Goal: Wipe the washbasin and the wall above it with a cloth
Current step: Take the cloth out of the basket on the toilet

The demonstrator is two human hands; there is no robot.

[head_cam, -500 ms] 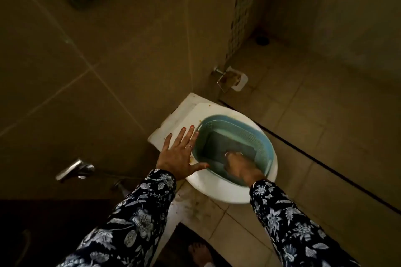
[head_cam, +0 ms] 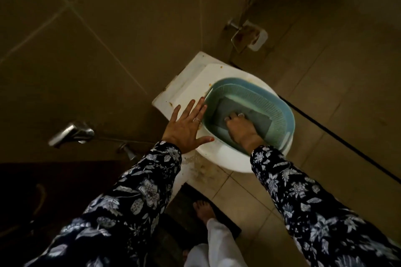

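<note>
A: Fingers (head_cam: 233, 117) of the right hand (head_cam: 242, 129) curl down onto the grey cloth (head_cam: 258, 119), pressing it; I can't tell if they grip it.

B: And the left hand (head_cam: 186, 128)?

A: I see it spread flat, palm down, on the white seat (head_cam: 219, 154), fingertips touching the tub's rim.

B: Where's the cloth lying?

A: Flat in a pale blue, ribbed plastic tub (head_cam: 284, 115), rounded at the corners, sitting on the seat. Smooth tan tiles (head_cam: 108, 28) behind; floral sleeves (head_cam: 303, 206).

Right hand (head_cam: 240, 129) presses grey cloth (head_cam: 253, 120), apparently, in teal tub (head_cam: 284, 115); left hand (head_cam: 186, 128) splayed.
</note>
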